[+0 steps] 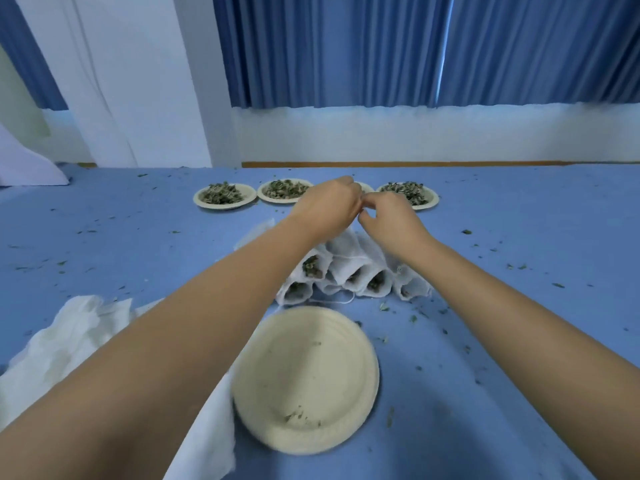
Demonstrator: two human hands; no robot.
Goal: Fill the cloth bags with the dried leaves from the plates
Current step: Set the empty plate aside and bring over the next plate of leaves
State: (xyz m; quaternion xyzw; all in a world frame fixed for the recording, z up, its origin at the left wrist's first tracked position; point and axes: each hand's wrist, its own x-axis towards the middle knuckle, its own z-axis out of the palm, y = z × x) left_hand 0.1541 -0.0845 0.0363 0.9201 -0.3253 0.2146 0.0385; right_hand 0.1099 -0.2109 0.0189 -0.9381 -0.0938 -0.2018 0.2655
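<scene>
A pile of white cloth bags point(349, 271) stuffed with dried leaves lies mid-table, mouths facing me. My left hand point(329, 204) and my right hand point(389, 218) meet over the far top of the pile. Their fingers are curled and pinch the far end of the topmost bag point(344, 239), and the hands hide the pinched part. Behind them stand plates of dried leaves: one at the left point(225, 197), one beside it point(285, 190), one at the right point(410, 194). A further plate point(365, 186) is mostly hidden by my hands. A nearly empty plate point(306, 379) lies close to me.
Limp empty cloth bags point(69, 341) lie at the near left, and more white cloth point(207, 434) lies under my left forearm. Leaf crumbs are scattered over the blue tablecloth point(519, 237). A white wall and blue curtains stand behind the table's far edge.
</scene>
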